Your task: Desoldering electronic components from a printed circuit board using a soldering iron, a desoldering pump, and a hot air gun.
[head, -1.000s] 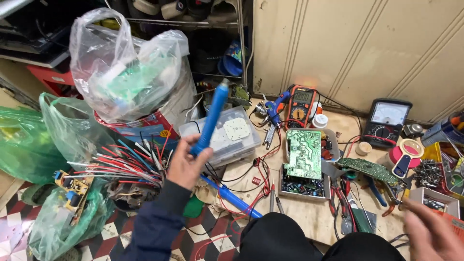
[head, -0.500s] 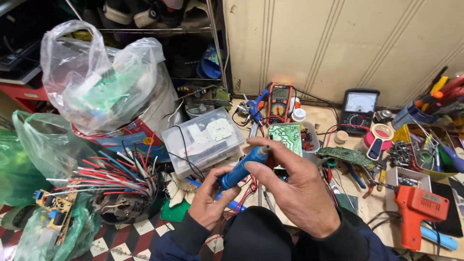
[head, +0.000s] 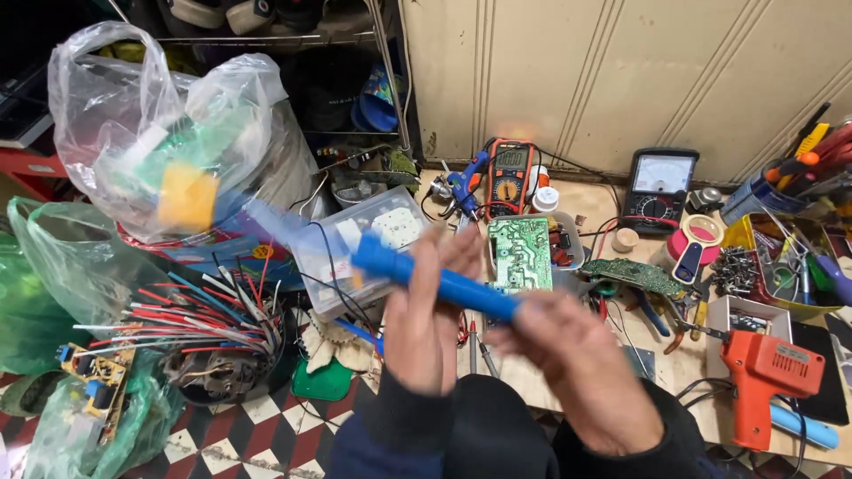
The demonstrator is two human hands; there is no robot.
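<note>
Both my hands hold a long blue tool (head: pixel 417 273) with a pale translucent tip and a blurred yellow end at upper left. My left hand (head: pixel 426 310) wraps its middle from below. My right hand (head: pixel 577 364) grips the lower right end. The tool slants from upper left down to lower right, above the workbench's left edge. Motion blurs the hands and the tool. A dark sleeve covers each wrist.
A green circuit board (head: pixel 520 254) lies in a tray behind the hands. An orange multimeter (head: pixel 508 176), an analog meter (head: pixel 658 188) and an orange soldering gun (head: pixel 763 377) sit on the bench. Plastic bags (head: pixel 177 133), a wire bundle (head: pixel 204 310) and a clear box (head: pixel 351 248) crowd the left.
The tool rose and swung so its yellow tip points up left. My right hand slid down to its lower end. The view shifted slightly left.
</note>
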